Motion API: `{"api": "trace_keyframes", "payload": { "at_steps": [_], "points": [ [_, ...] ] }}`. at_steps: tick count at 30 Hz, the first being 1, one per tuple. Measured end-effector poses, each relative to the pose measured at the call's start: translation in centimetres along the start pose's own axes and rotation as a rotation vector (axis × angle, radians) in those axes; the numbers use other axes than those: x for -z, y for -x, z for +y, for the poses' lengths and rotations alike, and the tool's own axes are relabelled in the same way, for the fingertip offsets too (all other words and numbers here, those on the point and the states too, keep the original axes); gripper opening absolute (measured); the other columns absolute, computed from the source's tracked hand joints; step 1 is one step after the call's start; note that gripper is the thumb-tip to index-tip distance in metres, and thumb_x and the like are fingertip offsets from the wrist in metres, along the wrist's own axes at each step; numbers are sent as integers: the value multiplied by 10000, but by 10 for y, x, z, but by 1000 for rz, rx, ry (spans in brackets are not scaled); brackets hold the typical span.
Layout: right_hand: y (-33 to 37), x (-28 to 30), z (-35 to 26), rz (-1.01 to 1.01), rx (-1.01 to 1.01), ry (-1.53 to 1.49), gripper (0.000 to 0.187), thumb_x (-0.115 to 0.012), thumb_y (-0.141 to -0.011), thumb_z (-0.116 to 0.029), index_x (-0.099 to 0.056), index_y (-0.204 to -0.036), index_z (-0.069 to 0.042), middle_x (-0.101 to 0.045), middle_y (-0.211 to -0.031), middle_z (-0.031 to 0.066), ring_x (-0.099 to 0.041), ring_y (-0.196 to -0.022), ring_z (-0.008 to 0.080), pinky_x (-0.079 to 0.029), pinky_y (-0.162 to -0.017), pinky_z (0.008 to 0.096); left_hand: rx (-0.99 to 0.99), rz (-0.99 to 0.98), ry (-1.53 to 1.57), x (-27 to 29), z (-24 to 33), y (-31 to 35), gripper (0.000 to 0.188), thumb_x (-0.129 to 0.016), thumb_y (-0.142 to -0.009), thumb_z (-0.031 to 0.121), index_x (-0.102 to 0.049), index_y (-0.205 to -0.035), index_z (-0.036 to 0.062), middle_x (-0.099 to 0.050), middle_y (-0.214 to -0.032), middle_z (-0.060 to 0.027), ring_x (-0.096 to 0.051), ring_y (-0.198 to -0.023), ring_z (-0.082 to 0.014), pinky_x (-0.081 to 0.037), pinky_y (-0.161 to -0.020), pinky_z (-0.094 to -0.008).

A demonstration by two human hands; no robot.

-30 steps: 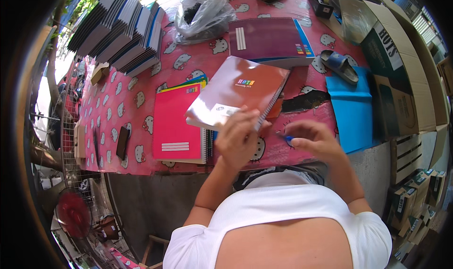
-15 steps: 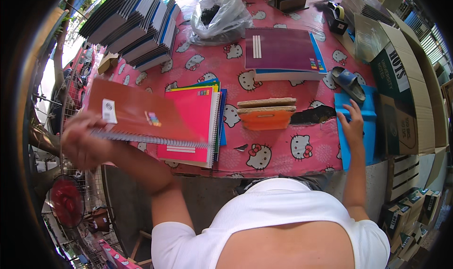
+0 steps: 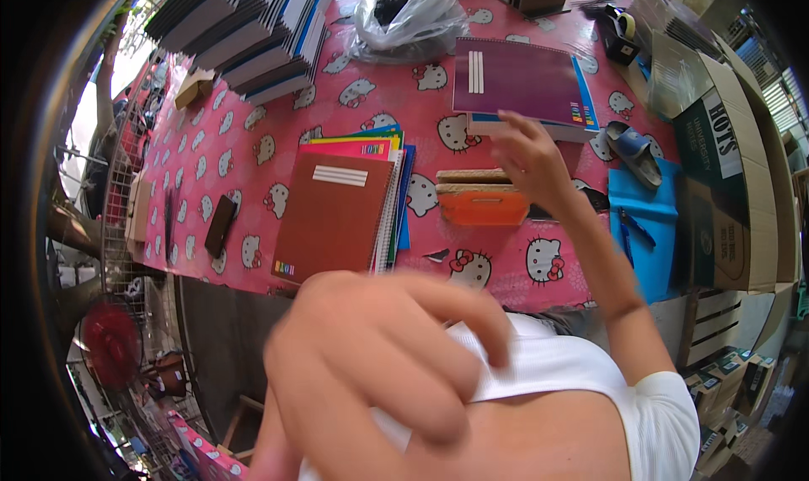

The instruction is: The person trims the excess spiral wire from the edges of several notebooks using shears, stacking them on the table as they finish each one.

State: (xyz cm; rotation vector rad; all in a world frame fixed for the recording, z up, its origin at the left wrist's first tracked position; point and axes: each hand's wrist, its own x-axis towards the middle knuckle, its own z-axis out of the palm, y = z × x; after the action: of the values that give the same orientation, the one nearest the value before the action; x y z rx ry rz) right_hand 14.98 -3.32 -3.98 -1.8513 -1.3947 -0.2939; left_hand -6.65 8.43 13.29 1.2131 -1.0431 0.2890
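Observation:
My left hand [image 3: 379,354] looms large and blurred close to the camera, its fingers loosely bent with gaps between them and nothing visible in them. Below and beyond it lies a brown spiral notebook [image 3: 333,215] on a pile of notebooks with pink, yellow, green and blue covers. My right hand [image 3: 531,161], fingers apart, hovers at the near edge of a stack topped by a purple notebook [image 3: 518,80]; whether it touches the stack I cannot tell. An orange block-like holder [image 3: 482,207] with a cardboard-like top edge stands just left of my right forearm.
Tall stacks of notebooks [image 3: 244,34] stand far left, beside a clear plastic bag [image 3: 404,26]. At right are a blue sheet [image 3: 649,253] with a dark blue plier-like tool [image 3: 628,232], a blue slipper [image 3: 634,152], a tape dispenser [image 3: 618,38] and an open carton [image 3: 716,177].
The brown notebook has come down onto the pile, and my left hand has let go and moved toward the camera. My right hand has left the blue sheet for the purple notebook's stack.

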Motion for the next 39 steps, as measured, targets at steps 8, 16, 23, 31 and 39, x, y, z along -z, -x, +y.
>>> {"api": "trace_keyframes", "payload": {
  "at_steps": [8, 16, 23, 31, 39],
  "points": [
    [-82, -80, 32, -314, 17, 296, 348, -670, -701, -87, -658, -1045, -139, -522, -1136, 136, -504, -1075, 318, -457, -895, 411, -5, -190, 137, -44, -23, 6, 577, -430, -851, 585, -542, -1155, 107, -600, -716, -112, -572, -582, -219, -475, -716, -409],
    [-108, -93, 47, -670, -13, 377, 203, -607, -750, -86, -689, -931, -129, -576, -1069, 131, -588, -969, 347, -509, -782, 429, -29, -240, 153, -33, -24, 8, 432, -420, -915, 465, -590, -1076, 102, -580, -686, -112, -563, -570, -211, -484, -704, -393],
    [-121, -72, 89, -675, -6, 71, 280, -623, -744, -46, -693, -992, -157, -575, -957, 141, -595, -893, 347, -478, -784, 417, -261, -398, 200, 69, -32, 0, 345, -411, -971, 360, -631, -1007, 97, -563, -660, -112, -554, -560, -205, -492, -693, -379],
    [-118, -90, 73, -722, 166, 314, 270, -696, -683, -150, -724, -951, -175, -608, -825, 103, -597, -862, 269, -497, -760, 377, 899, 1422, 114, 195, -169, 114, 309, -495, -928, 323, -573, -1033, 43, -652, -993, -116, -616, -925, -231, -476, -820, -370],
    [-110, -81, 94, -489, 195, -15, 210, -692, -678, -215, -717, -850, -97, -629, -713, 156, -627, -681, 327, -496, -647, 421, 978, 1396, 249, 204, -221, 126, 293, -487, -932, 302, -563, -1022, 34, -618, -988, -115, -607, -907, -233, -493, -823, -373]
  ]
}}
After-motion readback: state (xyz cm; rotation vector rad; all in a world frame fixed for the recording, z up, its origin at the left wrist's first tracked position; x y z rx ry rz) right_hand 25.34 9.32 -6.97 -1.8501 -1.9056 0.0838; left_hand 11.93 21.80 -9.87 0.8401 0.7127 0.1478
